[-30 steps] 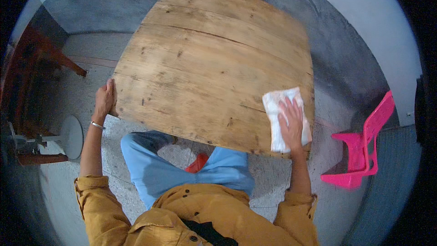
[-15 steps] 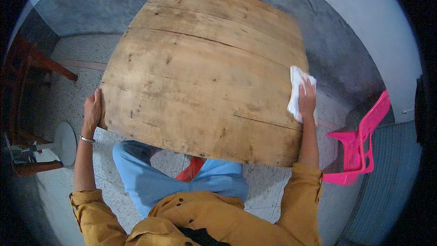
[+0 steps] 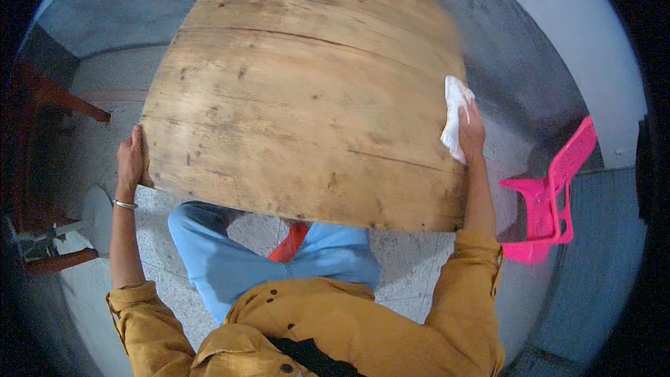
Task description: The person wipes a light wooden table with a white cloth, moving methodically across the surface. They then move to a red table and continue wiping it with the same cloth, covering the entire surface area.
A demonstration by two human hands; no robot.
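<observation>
A wide wooden tabletop (image 3: 293, 112) of joined planks, with dark knots and cracks, spans the middle in front of my lap. My left hand (image 3: 130, 157) is closed on its left edge near the front corner, the fingers partly hidden beside the wood. At the opposite edge, my right hand (image 3: 473, 132) presses a folded white cloth (image 3: 453, 108) against the rim. The cloth lies bunched under the palm and fingers, partly on the surface and partly over the edge.
A bright pink plastic chair (image 3: 541, 213) stands at the right. Brown wooden furniture (image 3: 77, 105) is at the far left, with a round grey disc (image 3: 100, 220) nearer me. Something red (image 3: 289, 243) shows between my knees. A grey wall (image 3: 502, 49) rises behind the tabletop.
The whole scene sits a little higher in the picture. My right hand and the cloth have shifted slightly outward on the right edge. The left hand keeps its hold.
</observation>
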